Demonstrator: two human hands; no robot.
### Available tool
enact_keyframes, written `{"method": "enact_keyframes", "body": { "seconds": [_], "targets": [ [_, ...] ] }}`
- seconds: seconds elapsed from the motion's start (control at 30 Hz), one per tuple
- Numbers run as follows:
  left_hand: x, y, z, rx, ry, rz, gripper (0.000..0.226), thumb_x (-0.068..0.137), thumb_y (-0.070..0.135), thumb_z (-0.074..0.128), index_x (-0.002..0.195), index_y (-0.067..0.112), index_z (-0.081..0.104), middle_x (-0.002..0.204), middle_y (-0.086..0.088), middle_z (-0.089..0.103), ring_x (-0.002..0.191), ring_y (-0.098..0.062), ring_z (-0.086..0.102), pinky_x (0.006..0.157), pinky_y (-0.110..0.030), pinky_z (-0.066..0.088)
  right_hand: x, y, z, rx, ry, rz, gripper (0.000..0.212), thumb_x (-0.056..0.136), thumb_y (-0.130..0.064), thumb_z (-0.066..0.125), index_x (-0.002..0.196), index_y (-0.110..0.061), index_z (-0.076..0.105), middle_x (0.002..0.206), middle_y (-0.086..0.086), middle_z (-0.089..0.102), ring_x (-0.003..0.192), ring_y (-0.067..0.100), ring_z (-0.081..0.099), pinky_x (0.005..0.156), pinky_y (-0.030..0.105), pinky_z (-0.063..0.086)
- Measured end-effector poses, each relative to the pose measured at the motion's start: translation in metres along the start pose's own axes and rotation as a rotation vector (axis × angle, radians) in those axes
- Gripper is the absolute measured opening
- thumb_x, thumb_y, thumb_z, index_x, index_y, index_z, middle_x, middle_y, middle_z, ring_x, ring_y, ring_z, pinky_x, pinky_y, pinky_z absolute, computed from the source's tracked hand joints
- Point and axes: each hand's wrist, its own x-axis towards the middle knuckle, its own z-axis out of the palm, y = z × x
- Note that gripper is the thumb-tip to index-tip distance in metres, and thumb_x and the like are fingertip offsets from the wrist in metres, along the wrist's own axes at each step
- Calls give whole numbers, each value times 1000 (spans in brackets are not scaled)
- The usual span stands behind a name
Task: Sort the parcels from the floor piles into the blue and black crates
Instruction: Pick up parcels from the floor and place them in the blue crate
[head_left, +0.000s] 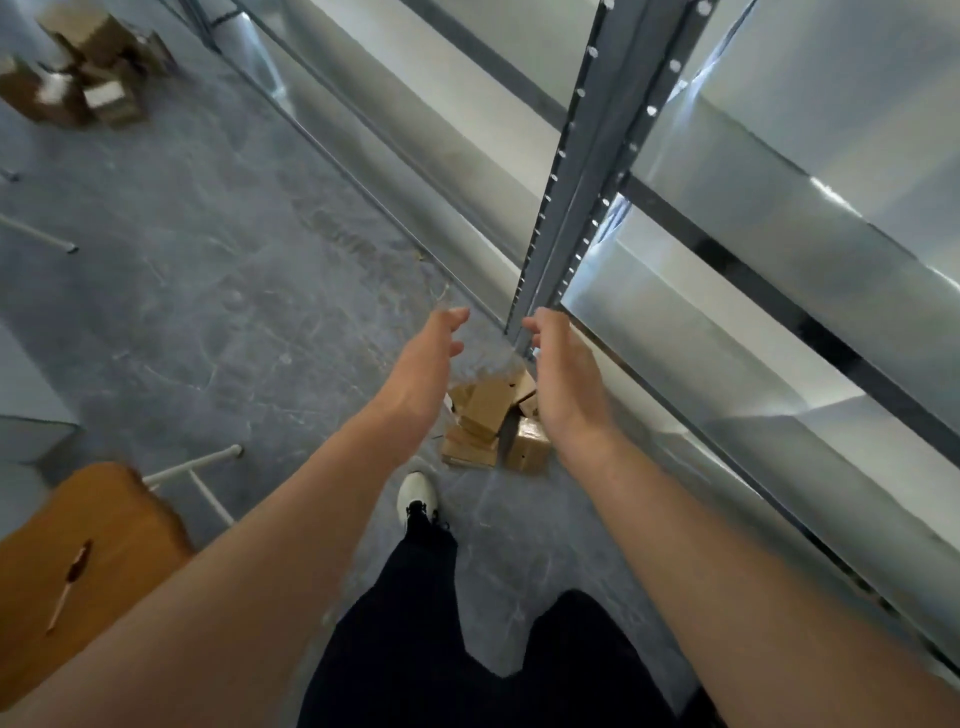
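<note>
Over the floor parcels (488, 415) | left hand (423, 358) loose, empty | right hand (563, 374) loose, empty

Matt brown cardboard parcels (493, 431) on rough grey concrete floor (208, 291); glossy sheet-metal shelves (753, 218), painted steel upright (587, 171), smooth wooden stool seat (88, 561).

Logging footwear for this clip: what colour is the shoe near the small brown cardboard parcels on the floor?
The shoe is white; the head view shows it best.
</note>
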Motion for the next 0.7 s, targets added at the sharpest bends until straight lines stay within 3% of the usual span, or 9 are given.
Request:
{"method": "enact_keyframes", "body": {
  "seconds": [0.17,0.37,0.5,0.63,0.7],
  "targets": [
    [90,-11,-15,-3,-9,-83,52,103,47,31,151,34,46,151,-1,50,146,-25,35,116,-48,25,77,20,49,28,63,95,57,106,-55,37,121,-11,69,108,2,69,95,8,58,90,43,48],
    [219,-68,-4,-13,1,-143,50,104,47,31,149,35,50,150,-4,52,145,-23,36,109,-46,27,182,96,84,49,72,209,55,99,-65,34,123,-31,70,129,-7,68,125,16,60,113,52,47],
    [299,-127,13,11,1,-194,52,102,52,34,148,35,51,150,-1,51,142,-20,39,119,-50,28,254,170,102,64,66,271,40,101,-64,36,96,-37,65,107,-17,64,109,8,59,109,49,46],
    [364,-192,25,79,15,-225,58,96,58,39,144,32,55,145,0,56,130,-18,48,115,-49,35,306,253,133,72,15,361,56,86,-74,37,88,-29,70,104,5,76,108,29,69,105,62,51],
    [391,-221,33,107,-1,-249,71,85,65,36,144,32,55,144,0,56,127,-19,49,115,-50,36,324,290,144,60,3,387,64,79,-80,37,92,-27,71,104,5,77,107,31,70,104,63,51]
  ]
}}
